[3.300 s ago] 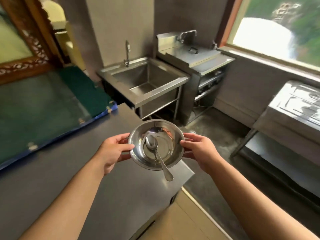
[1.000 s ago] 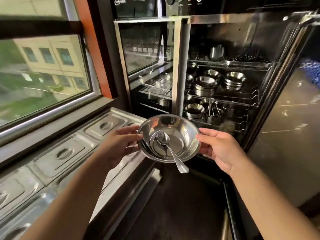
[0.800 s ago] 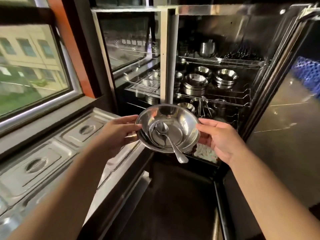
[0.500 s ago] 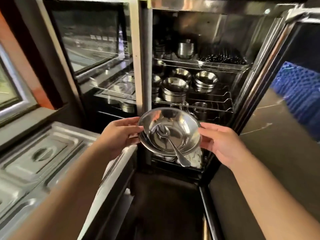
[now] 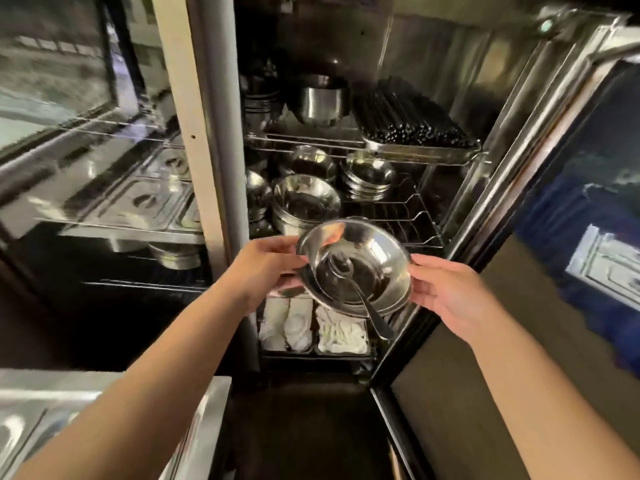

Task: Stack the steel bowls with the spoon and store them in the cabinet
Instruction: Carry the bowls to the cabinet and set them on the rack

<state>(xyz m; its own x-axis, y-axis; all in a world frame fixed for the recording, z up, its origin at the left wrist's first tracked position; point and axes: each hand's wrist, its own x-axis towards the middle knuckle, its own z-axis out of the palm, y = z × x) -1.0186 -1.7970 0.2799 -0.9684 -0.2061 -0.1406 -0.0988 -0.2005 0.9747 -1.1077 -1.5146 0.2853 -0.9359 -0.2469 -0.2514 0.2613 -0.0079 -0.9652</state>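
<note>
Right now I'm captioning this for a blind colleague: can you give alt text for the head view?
Two bare hands, left hand and right hand, hold stacked steel bowls with a spoon inside, before an open cabinet whose wire racks hold more steel bowls.

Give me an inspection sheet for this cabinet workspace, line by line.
Surface: wire middle shelf of the open cabinet, bare on its right part.
Job's things: steel bowls held level in front of the shelf; spoon lies inside, handle over the near rim.
Clutter: stacked bowls and more bowls on the middle shelf; dark utensils in a tray above; white cloths in bins below.
Hands: left hand and right hand grip opposite rims.
Cables: nothing seen.
Surroundings: open cabinet door at right; steel counter lids at lower left.
</note>
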